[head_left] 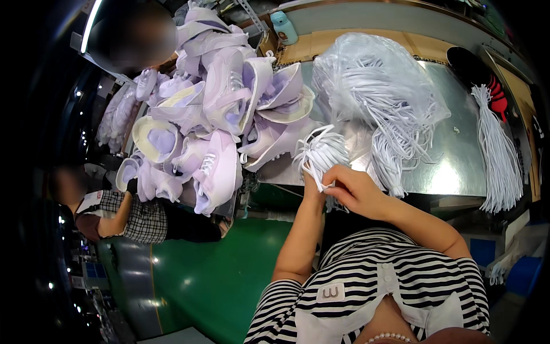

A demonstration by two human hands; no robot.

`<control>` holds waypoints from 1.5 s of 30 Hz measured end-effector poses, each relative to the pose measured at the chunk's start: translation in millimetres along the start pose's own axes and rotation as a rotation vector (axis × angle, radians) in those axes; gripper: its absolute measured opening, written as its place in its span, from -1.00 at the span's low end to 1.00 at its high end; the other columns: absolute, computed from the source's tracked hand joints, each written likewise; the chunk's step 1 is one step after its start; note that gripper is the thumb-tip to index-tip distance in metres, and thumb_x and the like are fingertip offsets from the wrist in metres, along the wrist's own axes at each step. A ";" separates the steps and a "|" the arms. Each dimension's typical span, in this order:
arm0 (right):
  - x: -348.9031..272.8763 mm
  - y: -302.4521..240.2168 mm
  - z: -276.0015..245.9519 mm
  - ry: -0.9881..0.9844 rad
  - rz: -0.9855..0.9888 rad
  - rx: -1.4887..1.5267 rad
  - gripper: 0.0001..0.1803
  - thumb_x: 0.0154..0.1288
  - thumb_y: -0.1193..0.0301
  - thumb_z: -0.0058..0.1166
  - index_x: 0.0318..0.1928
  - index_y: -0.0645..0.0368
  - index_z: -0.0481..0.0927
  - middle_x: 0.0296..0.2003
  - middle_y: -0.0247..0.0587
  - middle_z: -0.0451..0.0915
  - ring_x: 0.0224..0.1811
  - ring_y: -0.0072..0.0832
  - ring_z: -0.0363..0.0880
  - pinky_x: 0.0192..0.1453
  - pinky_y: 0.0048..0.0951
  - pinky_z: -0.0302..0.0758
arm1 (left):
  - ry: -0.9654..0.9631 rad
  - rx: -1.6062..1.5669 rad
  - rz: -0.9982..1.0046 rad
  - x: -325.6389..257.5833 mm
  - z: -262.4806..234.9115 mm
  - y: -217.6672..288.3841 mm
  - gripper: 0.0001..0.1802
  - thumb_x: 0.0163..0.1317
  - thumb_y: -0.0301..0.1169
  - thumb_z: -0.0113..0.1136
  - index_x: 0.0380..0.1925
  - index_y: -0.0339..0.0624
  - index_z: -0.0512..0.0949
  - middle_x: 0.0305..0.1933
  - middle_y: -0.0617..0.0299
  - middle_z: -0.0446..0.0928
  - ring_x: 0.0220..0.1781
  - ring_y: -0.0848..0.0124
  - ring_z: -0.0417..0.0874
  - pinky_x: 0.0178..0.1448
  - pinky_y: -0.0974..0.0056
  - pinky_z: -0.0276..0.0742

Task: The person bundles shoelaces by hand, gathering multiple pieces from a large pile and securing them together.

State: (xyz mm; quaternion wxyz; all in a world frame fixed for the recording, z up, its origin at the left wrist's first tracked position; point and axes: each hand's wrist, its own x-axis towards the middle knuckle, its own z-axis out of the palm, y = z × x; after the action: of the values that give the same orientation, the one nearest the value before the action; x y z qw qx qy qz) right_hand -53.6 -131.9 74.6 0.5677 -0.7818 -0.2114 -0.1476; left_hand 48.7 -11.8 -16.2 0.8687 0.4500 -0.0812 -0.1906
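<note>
Both my hands close on a small bundle of thin white shoelaces (321, 152): left hand (312, 180) gripping underneath, right hand (356, 189) apparently pinching strands. They look soft, light and floppy, so best held mid-bundle. A heap of pale lilac sneakers (217, 114) sits left of my hands on the shiny steel counter (452, 149).

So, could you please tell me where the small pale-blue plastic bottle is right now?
In the head view the small pale-blue plastic bottle stands at the top centre, on the far edge of the workbench, between the heap of lilac sneakers and the white laces bundle.
</note>
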 end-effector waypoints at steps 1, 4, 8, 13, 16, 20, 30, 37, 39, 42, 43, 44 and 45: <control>-2.3 -0.3 -2.5 -0.055 0.145 0.128 -0.77 0.21 0.51 0.21 -0.13 0.15 0.52 -0.36 -0.33 0.51 -0.53 -0.47 0.46 -0.40 -0.49 0.42 | 0.018 0.018 0.001 -1.1 -3.6 -0.3 -0.68 0.46 -0.28 -0.13 0.03 -0.23 0.48 -0.13 0.20 0.58 -0.17 0.39 0.64 -0.13 0.30 0.63; -4.3 -16.7 -7.8 -0.150 0.311 0.126 -0.76 0.20 0.46 0.20 -0.13 0.16 0.49 -0.44 -0.27 0.51 -0.51 -0.40 0.53 -0.39 -0.41 0.45 | 0.053 0.049 -0.027 -0.5 -12.1 0.8 -0.69 0.45 -0.30 -0.13 0.02 -0.23 0.49 -0.14 0.19 0.58 -0.18 0.37 0.65 -0.14 0.30 0.63; -11.9 -12.6 -6.9 -0.138 0.252 -0.044 -0.75 0.20 0.43 0.22 -0.12 0.14 0.51 -0.52 -0.26 0.50 -0.49 -0.38 0.55 -0.38 -0.37 0.45 | -0.014 0.071 -0.044 12.7 -13.2 1.9 -0.70 0.39 -0.34 -0.04 0.00 -0.27 0.50 -0.12 0.12 0.60 -0.14 0.31 0.64 -0.09 0.25 0.63; -17.8 -1.8 -6.0 -0.137 0.232 -0.045 -0.74 0.20 0.48 0.21 -0.11 0.14 0.49 -0.52 -0.23 0.52 -0.48 -0.33 0.56 -0.37 -0.36 0.46 | -0.060 0.762 0.305 2.9 27.1 27.5 -0.71 0.37 -0.38 -0.01 0.00 -0.28 0.50 -0.09 0.14 0.59 -0.09 0.35 0.62 -0.02 0.28 0.59; -20.7 -6.3 -2.6 -0.019 0.327 0.275 -0.71 0.20 0.54 0.18 -0.07 0.18 0.46 -0.48 -0.19 0.52 -0.49 -0.26 0.54 -0.37 -0.33 0.46 | -0.024 0.475 0.223 2.1 22.2 29.5 -0.73 0.40 -0.35 -0.03 -0.02 -0.24 0.51 -0.10 0.16 0.59 -0.10 0.34 0.62 -0.03 0.30 0.61; -13.6 -15.9 -4.1 0.007 0.236 0.058 -0.69 0.19 0.60 0.14 -0.04 0.20 0.45 -0.35 -0.13 0.48 -0.43 -0.20 0.53 -0.34 -0.30 0.48 | 0.052 -0.273 -0.058 8.4 -2.7 4.8 -0.75 0.44 -0.32 -0.06 -0.03 -0.18 0.50 -0.11 0.17 0.58 -0.12 0.31 0.63 -0.05 0.28 0.64; -9.6 -3.8 -14.4 0.133 -0.079 -0.242 -0.78 0.18 0.62 0.08 -0.13 0.22 0.50 -0.24 -0.07 0.41 -0.35 -0.09 0.53 -0.31 -0.20 0.49 | 0.057 -0.209 -0.034 -5.3 25.2 17.8 -0.72 0.40 -0.32 0.04 0.03 -0.18 0.49 -0.06 0.17 0.59 -0.07 0.33 0.65 -0.02 0.26 0.66; -5.2 1.2 -24.9 -0.108 -0.066 -0.243 -0.85 0.22 0.54 -0.02 -0.18 0.18 0.48 -0.22 -0.02 0.43 -0.23 -0.03 0.51 -0.20 -0.16 0.49 | 0.042 -0.438 -0.074 12.3 -7.8 -16.4 -0.70 0.44 -0.32 -0.06 0.05 -0.19 0.49 -0.05 0.15 0.59 -0.06 0.31 0.65 0.01 0.27 0.65; -10.0 2.6 -27.1 -0.093 -0.068 -0.278 -0.85 0.21 0.48 0.13 -0.19 0.16 0.54 -0.27 -0.08 0.52 -0.29 -0.08 0.57 -0.28 -0.22 0.51 | -0.184 0.100 0.062 33.6 -1.0 -2.2 -0.68 0.45 -0.33 -0.11 0.07 -0.21 0.49 -0.03 0.12 0.59 -0.04 0.29 0.64 0.04 0.25 0.65; -9.2 -1.5 -31.8 -0.039 -0.107 -0.291 -0.83 0.18 0.32 0.29 -0.29 0.12 0.65 -0.53 -0.22 0.60 -0.56 -0.20 0.57 -0.47 -0.29 0.47 | -0.228 0.439 0.096 19.7 10.1 10.0 -0.69 0.45 -0.34 -0.13 0.05 -0.23 0.48 -0.03 0.10 0.57 -0.04 0.28 0.62 0.05 0.23 0.63; -12.6 4.5 -29.2 -0.025 -0.094 -0.217 -0.76 0.14 0.29 0.32 -0.23 0.11 0.65 -0.49 -0.22 0.61 -0.55 -0.24 0.58 -0.47 -0.31 0.47 | -0.210 0.354 0.030 19.0 9.2 9.9 -0.69 0.45 -0.34 -0.13 0.05 -0.23 0.48 -0.03 0.10 0.57 -0.03 0.27 0.62 0.06 0.23 0.63; -11.5 9.0 -27.1 -0.011 -0.081 -0.142 -0.69 0.11 0.26 0.36 -0.18 0.10 0.65 -0.45 -0.22 0.61 -0.55 -0.28 0.58 -0.47 -0.32 0.47 | -0.183 0.273 -0.016 17.0 5.6 8.1 -0.69 0.45 -0.34 -0.13 0.06 -0.23 0.48 -0.02 0.10 0.57 -0.03 0.27 0.62 0.06 0.23 0.63; -5.6 3.0 -28.4 0.001 -0.056 -0.162 -0.65 0.09 0.25 0.37 -0.14 0.10 0.64 -0.41 -0.22 0.60 -0.54 -0.30 0.58 -0.47 -0.34 0.47 | -0.152 0.219 -0.049 12.7 -0.5 3.8 -0.69 0.45 -0.34 -0.13 0.06 -0.23 0.48 -0.02 0.10 0.57 -0.03 0.27 0.62 0.06 0.23 0.63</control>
State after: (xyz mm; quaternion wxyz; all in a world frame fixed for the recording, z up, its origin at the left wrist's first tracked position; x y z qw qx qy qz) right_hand -56.7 -160.6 78.3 0.4986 -0.8187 -0.2204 -0.1806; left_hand 61.5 -14.6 -13.8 0.8006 0.5283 -0.1562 -0.2355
